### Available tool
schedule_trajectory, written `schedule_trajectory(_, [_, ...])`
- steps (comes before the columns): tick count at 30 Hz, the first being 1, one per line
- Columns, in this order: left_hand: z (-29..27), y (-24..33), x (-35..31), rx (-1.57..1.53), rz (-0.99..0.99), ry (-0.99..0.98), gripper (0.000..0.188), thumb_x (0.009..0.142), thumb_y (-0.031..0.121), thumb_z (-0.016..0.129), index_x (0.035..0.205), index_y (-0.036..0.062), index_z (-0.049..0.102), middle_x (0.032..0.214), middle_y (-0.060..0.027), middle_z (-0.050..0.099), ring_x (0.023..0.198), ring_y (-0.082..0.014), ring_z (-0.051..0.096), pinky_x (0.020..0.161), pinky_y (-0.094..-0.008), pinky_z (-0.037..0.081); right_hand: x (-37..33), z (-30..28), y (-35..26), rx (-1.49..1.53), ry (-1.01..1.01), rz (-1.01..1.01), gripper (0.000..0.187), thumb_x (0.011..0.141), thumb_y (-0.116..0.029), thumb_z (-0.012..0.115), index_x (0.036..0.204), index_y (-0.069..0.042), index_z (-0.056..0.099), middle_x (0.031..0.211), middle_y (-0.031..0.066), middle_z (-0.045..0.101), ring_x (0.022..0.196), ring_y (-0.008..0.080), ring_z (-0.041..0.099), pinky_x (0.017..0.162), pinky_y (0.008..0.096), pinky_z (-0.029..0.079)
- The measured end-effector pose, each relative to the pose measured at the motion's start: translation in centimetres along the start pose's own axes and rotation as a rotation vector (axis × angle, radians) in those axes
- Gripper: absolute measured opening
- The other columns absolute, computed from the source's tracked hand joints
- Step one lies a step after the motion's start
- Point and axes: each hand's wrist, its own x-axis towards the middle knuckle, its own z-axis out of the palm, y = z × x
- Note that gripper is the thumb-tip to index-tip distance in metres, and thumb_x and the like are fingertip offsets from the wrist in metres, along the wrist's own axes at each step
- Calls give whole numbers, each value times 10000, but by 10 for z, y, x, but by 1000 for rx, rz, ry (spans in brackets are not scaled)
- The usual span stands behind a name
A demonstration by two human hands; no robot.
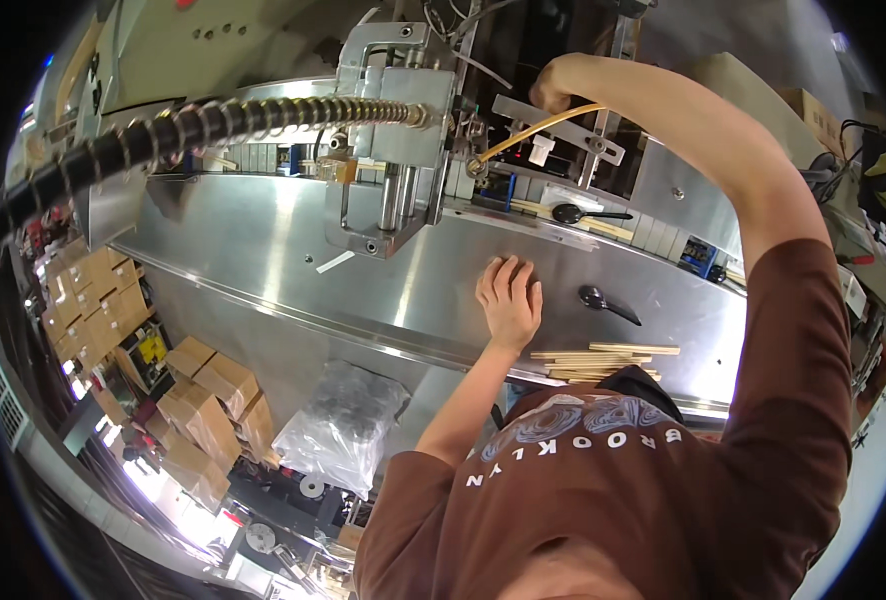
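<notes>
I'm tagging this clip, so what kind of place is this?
Probably a factory packaging line: a steel machine table with a conveyor carrying black spoons, bundled wooden chopsticks, and stacked cardboard boxes on the floor.

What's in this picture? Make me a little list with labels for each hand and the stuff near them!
left hand: flat on the shiny metal table, fingers spread, holding nothing
right hand: reaching up into the machine, by a yellow tube; grip unclear
black spoon: on the table, right of the left hand
wooden sticks: stacked at the table's near edge
</notes>
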Motion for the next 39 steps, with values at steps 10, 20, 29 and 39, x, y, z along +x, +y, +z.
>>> schedule_trajectory(10, [5, -5, -13, 36, -4, 7, 320, 805, 183, 556, 1108, 86, 524, 1192, -110, 450, 1143, -346, 378, 942, -459, 287, -60, -28, -30, -111, 162, 314, 185, 754, -248, 547, 851, -143, 665, 877, 91, 640, 752, 271, 578, 669, 332, 493])
schedule_trajectory(20, [9, 29, -31, -209, 230, 27, 314, 799, 175, 572, 1090, 72, 514, 1139, -101, 467, 1067, -296, 411, 917, -442, 310, -259, 87, -168, 37, 1802, 208, 104, 701, -116, 583, 715, -13, 587, 618, 159, 573, 500, 276, 545, 420, 376, 418])
schedule_trajectory(29, [44, 115, -95, -157, 739, -666, 545, 671, 392, 664, 1101, 77, 549, 1029, -97, 561, 986, -279, 504, 866, -402, 368, -150, 296, -320, 1024, 1403, 913, 172, 700, -84, 561, 846, -115, 646, 838, 98, 611, 802, 258, 610, 686, 352, 502])
schedule_trajectory(39, [29, 119, -129, 188, 839, -669, 457, 788, 371, 562, 1126, 66, 530, 1057, -156, 560, 1046, -337, 483, 922, -460, 305, -68, 293, -336, 292, 1593, 752, 89, 721, -159, 551, 785, -105, 581, 881, 30, 536, 940, 196, 489, 787, 339, 388])
